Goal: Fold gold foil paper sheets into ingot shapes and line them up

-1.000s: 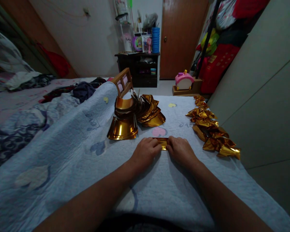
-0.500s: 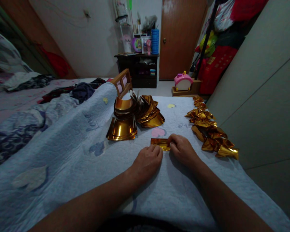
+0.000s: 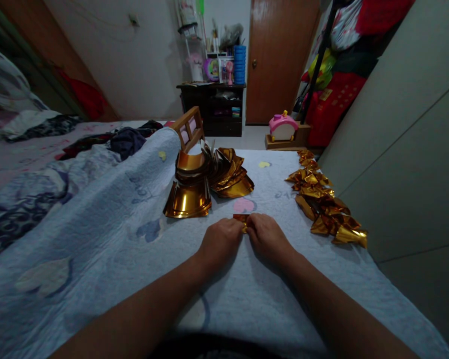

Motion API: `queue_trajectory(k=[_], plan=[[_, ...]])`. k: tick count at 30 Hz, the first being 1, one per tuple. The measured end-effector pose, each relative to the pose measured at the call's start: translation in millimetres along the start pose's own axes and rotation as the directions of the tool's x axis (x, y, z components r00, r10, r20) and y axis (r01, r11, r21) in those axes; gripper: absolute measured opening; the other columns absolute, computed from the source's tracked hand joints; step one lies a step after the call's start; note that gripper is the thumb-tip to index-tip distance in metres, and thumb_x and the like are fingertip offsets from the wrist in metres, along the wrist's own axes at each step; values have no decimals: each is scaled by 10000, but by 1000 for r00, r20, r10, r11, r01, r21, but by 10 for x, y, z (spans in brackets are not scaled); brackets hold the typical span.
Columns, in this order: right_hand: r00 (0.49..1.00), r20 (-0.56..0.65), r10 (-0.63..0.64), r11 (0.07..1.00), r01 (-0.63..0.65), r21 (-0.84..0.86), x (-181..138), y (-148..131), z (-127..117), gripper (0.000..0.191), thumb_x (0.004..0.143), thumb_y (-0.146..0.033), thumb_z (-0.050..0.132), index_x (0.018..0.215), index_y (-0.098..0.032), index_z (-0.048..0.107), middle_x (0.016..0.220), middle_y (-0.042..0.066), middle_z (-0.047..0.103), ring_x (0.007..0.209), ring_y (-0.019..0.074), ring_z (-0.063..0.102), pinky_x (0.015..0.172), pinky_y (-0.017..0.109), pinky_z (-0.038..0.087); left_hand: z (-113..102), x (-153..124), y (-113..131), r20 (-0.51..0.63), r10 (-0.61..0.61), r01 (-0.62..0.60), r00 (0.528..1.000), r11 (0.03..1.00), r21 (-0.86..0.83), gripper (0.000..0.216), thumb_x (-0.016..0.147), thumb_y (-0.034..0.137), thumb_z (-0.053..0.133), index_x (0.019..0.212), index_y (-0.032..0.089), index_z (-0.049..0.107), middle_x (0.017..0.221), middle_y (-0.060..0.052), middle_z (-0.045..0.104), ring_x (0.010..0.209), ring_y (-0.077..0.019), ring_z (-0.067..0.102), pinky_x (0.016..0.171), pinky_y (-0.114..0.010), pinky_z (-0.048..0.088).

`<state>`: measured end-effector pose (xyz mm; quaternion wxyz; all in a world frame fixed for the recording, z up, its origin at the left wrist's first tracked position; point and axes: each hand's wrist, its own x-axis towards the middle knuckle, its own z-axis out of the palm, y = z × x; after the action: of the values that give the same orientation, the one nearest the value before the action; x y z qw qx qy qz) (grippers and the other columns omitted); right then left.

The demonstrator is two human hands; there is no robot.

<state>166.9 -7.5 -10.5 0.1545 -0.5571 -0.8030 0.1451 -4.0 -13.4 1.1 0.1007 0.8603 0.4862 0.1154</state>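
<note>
A small folded piece of gold foil paper (image 3: 241, 218) lies on the bed cover, mostly covered by my hands. My left hand (image 3: 221, 240) has its fingers closed on the left part of the foil. Close beside it, my right hand (image 3: 266, 235) pinches the foil from the right, thumb and fingers together. Beyond my hands on the left, fanned stacks of flat gold foil sheets (image 3: 190, 197) rest on the cover. At the right edge runs a row of folded, pinched gold foil pieces (image 3: 327, 207).
The light blue quilted cover (image 3: 134, 294) spreads under everything. A wooden bed rail (image 3: 190, 127) stands behind the stacks. Past the far edge are a pink toy (image 3: 283, 126) and a dark cabinet (image 3: 213, 109). A pale panel (image 3: 407, 164) borders the right side.
My right hand has moved left along the foil, and my left hand has shifted slightly left. The hands are now nearly touching, and less foil shows between them.
</note>
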Motion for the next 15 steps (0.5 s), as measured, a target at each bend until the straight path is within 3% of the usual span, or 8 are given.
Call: queue_trajectory(k=[2, 6, 10, 15], plan=[[1000, 4, 11, 1000, -11, -25, 9, -30, -6, 130, 979, -185, 492, 970, -156, 618, 973, 83, 686, 894, 211, 575, 811, 315, 364, 16, 36, -69, -63, -18, 9, 998, 991, -136, 109, 954, 141, 559, 909, 170, 655, 935, -60, 705, 893, -206, 647, 829, -327, 500], [999, 7, 32, 996, -32, -79, 28, -86, -4, 131, 980, -195, 493, 999, -159, 618, 1006, 95, 697, 915, 230, 586, 793, 333, 338, 80, 81, -160, -76, -24, 4, 997, 967, -253, 107, 913, 106, 575, 849, 179, 618, 913, -48, 654, 902, -206, 607, 820, -319, 477], [998, -29, 58, 990, -61, -130, 30, -133, 12, 128, 989, -226, 488, 984, -167, 601, 980, 91, 698, 881, 236, 590, 751, 348, 304, 138, 92, -179, -51, -33, 21, 998, 975, -222, 103, 941, 135, 535, 885, 187, 603, 966, -62, 620, 966, -230, 559, 880, -352, 452], [996, -64, 67, 984, -77, -161, 22, -183, 26, 129, 986, -289, 516, 1009, -180, 581, 985, 85, 695, 887, 252, 592, 739, 363, 287, 147, 76, -124, -8, -174, 172, 985, 980, -97, 97, 971, 188, 503, 998, 197, 595, 1083, -80, 589, 1031, -260, 507, 916, -394, 417]])
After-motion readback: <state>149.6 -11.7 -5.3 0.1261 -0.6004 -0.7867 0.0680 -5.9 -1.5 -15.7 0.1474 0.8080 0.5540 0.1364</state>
